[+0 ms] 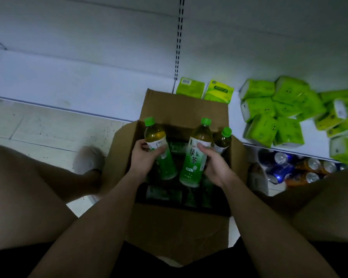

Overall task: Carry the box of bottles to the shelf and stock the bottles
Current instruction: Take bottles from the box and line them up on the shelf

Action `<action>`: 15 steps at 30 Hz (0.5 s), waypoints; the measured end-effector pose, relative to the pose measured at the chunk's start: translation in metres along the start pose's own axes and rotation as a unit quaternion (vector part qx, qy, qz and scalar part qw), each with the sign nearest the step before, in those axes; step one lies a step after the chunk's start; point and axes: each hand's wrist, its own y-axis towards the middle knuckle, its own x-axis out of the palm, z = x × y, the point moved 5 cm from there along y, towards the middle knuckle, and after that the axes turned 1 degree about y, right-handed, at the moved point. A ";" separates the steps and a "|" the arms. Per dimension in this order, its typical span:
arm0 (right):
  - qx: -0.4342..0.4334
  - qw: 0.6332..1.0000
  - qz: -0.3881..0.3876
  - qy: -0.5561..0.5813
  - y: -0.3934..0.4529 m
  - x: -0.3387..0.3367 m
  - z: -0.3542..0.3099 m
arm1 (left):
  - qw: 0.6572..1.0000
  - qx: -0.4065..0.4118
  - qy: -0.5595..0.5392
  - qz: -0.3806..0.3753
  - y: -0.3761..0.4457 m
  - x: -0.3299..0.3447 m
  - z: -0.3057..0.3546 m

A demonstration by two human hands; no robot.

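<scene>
An open cardboard box stands on the floor between my knees, against the white shelf. My left hand grips one green tea bottle with a green cap, lifted above the box. My right hand holds two green tea bottles: a front one with a green label and one behind it. More bottles lie dark inside the box.
Green tissue packs are piled on the shelf at the right, two more behind the box flap. Drink cans sit on the level below. The left stretch of the shelf is bare. My feet flank the box on the tiled floor.
</scene>
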 end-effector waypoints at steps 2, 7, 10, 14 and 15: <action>-0.002 0.999 -0.034 0.010 -0.017 0.008 -0.008 | 0.999 0.025 -0.017 -0.021 -0.015 0.000 0.016; -0.016 0.995 -0.097 -0.014 -0.055 0.034 -0.035 | 0.992 0.069 -0.040 -0.094 -0.052 0.003 0.059; -0.045 0.994 -0.099 -0.028 -0.077 0.042 -0.055 | 0.986 0.124 -0.006 -0.112 -0.076 0.002 0.095; -0.101 0.990 -0.085 -0.054 -0.106 0.049 -0.086 | 0.971 0.181 -0.009 -0.154 -0.094 0.003 0.138; -0.116 0.988 -0.079 -0.061 -0.114 0.050 -0.094 | 0.968 0.197 -0.011 -0.155 -0.098 0.002 0.149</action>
